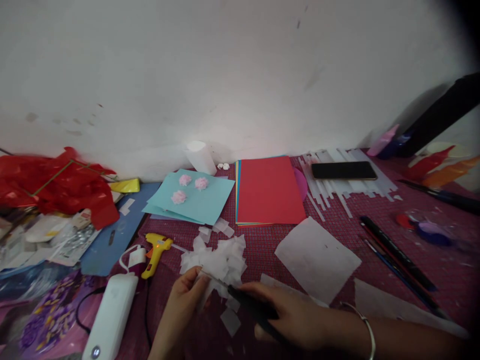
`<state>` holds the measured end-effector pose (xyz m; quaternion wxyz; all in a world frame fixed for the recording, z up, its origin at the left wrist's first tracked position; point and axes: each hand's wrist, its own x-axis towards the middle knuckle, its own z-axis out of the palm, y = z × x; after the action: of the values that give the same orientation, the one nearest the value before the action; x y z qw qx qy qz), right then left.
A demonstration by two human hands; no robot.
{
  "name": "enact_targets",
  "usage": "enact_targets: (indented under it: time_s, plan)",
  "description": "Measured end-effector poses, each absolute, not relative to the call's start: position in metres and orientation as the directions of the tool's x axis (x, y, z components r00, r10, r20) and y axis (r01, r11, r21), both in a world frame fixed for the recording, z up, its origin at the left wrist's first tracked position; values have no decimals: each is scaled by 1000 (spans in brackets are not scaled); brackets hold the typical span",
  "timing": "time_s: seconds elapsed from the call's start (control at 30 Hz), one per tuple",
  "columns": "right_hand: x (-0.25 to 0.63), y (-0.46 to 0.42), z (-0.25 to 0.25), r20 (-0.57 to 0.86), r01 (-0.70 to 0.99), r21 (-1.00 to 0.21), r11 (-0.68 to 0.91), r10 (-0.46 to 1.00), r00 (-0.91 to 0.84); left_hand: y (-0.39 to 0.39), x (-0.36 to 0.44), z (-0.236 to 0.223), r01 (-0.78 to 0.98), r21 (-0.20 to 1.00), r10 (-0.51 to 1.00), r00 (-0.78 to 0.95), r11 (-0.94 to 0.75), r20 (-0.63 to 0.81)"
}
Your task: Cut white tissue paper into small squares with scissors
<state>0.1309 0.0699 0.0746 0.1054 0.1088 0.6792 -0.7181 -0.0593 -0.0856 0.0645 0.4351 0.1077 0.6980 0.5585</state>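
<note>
My left hand (183, 295) is closed, thumb against fingers, on a piece of thin white paper whose outline blends into the pile behind. My right hand (292, 315) grips black-handled scissors (251, 306), their grey blades pointing left toward the left fingertips. Around and behind the blades lies a heap of small white paper squares (225, 252). A loose square (230, 321) rests below the scissors. Beyond the heap, three pale pink paper flowers (179, 197) sit on light blue paper (202, 207). Right of the heap is a larger white sheet (318, 260).
Left stand a yellow glue gun (155, 252), a white power bank (112, 315) and a red plastic bag (56, 185). Stacked coloured paper (270, 192) lies near the wall. Rightward are a phone (344, 170) on white strips, a black pen (397, 252) and paint tubes (450, 172).
</note>
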Motion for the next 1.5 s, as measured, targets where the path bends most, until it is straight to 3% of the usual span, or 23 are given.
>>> enact_targets:
  time_s: [0.2, 0.4, 0.7, 0.93, 1.2, 1.5]
  plan:
    - [125, 67, 61, -252, 234, -932, -278, 31, -967, -72, -62, 70, -372, 876, 647, -593, 308, -479]
    - [119, 73, 53, -394, 348, -833, -430, 21, -919, -81, -68, 71, -528, 804, 682, -484, 272, -548]
    - [135, 77, 55, -276, 293, -783, -548, -117, -954, -87, -75, 70, -488, 855, 544, -676, 174, -497]
    - [128, 76, 67, -297, 340, -795, -503, -166, -940, -78, -71, 68, -515, 839, 570, -642, 174, -512]
    - [115, 70, 69, -275, 295, -798, -526, -118, -954, -77, -63, 68, -557, 811, 593, -596, 179, -541]
    - [122, 74, 65, -240, 286, -802, -524, -156, -958, -78, -72, 73, -562, 821, 675, -569, 96, -469]
